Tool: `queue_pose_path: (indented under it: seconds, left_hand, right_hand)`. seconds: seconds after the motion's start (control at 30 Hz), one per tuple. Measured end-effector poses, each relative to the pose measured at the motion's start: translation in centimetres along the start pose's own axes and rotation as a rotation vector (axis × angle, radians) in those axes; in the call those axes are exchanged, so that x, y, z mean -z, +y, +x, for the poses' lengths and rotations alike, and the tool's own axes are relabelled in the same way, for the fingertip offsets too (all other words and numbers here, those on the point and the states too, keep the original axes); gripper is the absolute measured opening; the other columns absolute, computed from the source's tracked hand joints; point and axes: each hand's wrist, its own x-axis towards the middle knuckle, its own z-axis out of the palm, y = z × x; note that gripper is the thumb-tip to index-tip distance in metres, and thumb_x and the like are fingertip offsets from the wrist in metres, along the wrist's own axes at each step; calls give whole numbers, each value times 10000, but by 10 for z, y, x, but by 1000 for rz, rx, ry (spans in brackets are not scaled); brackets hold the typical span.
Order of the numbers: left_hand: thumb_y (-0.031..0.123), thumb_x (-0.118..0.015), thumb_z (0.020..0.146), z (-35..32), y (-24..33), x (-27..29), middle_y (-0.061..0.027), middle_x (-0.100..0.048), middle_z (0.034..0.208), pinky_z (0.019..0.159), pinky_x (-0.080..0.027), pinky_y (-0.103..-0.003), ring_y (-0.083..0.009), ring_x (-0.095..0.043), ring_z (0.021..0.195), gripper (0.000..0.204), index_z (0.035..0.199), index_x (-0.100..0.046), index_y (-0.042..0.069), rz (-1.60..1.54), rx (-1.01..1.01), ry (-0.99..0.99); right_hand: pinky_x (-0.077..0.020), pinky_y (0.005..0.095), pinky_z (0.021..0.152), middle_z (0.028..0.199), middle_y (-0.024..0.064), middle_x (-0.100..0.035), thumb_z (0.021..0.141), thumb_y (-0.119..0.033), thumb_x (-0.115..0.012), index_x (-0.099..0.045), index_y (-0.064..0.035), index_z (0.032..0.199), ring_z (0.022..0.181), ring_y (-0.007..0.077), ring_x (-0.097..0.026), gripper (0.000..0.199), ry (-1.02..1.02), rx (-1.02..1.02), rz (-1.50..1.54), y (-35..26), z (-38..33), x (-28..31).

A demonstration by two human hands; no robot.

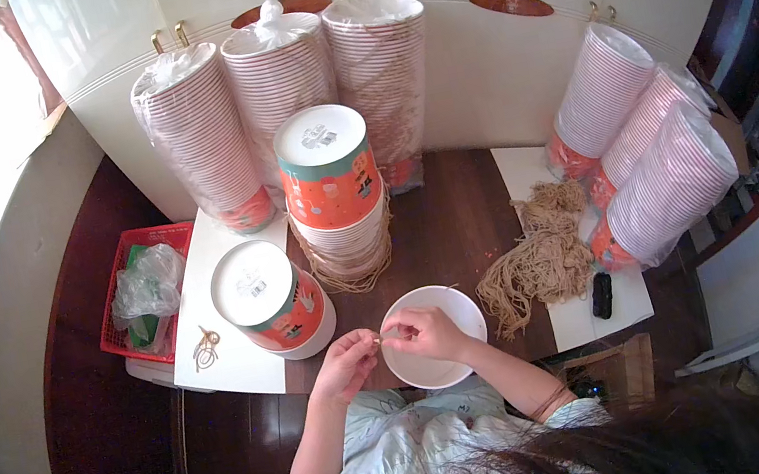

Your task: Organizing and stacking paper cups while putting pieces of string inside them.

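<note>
Over the white bowl (436,337), both hands' grips, left hand (345,365) and right hand (425,332), pinch a thin tan rubber band (383,339).

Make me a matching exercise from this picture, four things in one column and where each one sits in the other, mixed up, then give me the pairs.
Things:
1. white bowl
2. red basket
3. pile of rubber bands
4. black phone

Places:
A. at the left, holding a crumpled plastic bag
B. right under both hands
C. on the white board at the right, near its front edge
D. right of the bowl, in front of the lying cup stacks

Pairs: 1-B, 2-A, 3-D, 4-C
</note>
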Motion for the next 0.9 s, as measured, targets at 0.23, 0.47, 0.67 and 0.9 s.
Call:
queue_pose_path:
  seconds: [0.23, 0.47, 0.67, 0.9]
  left_hand:
    - [147, -543, 840, 1, 0, 1, 18, -522, 729, 532, -354, -167, -48, -454, 624, 102, 860, -554, 48, -4, 19, -10]
    - [109, -522, 840, 1, 0, 3, 8, -553, 783, 559, -373, -160, -45, -480, 657, 113, 911, -564, 31, 43, 15, 17]
    - [63, -516, 831, 1, -8, 6, -11, -577, 852, 679, -417, -187, -73, -528, 759, 141, 946, -556, -8, 533, -191, 27]
    - [52, -533, 821, 1, -4, 2, -33, -589, 812, 704, -424, -203, -89, -539, 775, 55, 853, -547, 10, 460, -318, 104]
  right_hand:
    - [-465, 294, 545, 725, 19, -591, 694, -191, -676, -630, -125, 818, 649, 178, -587, 149, 86, 200, -70, -3, 4, -3]
    - [-463, 304, 546, 734, 29, -596, 717, -163, -647, -622, -97, 766, 648, 198, -586, 86, 101, 219, -80, 5, 3, -6]
    - [-448, 301, 538, 715, 52, -585, 728, -150, -632, -607, -72, 758, 624, 202, -575, 87, 72, 55, 12, 6, 4, -6]
    - [-447, 321, 582, 726, 76, -587, 748, -136, -600, -599, -58, 789, 653, 220, -575, 89, -11, -7, 10, 14, 2, -8]
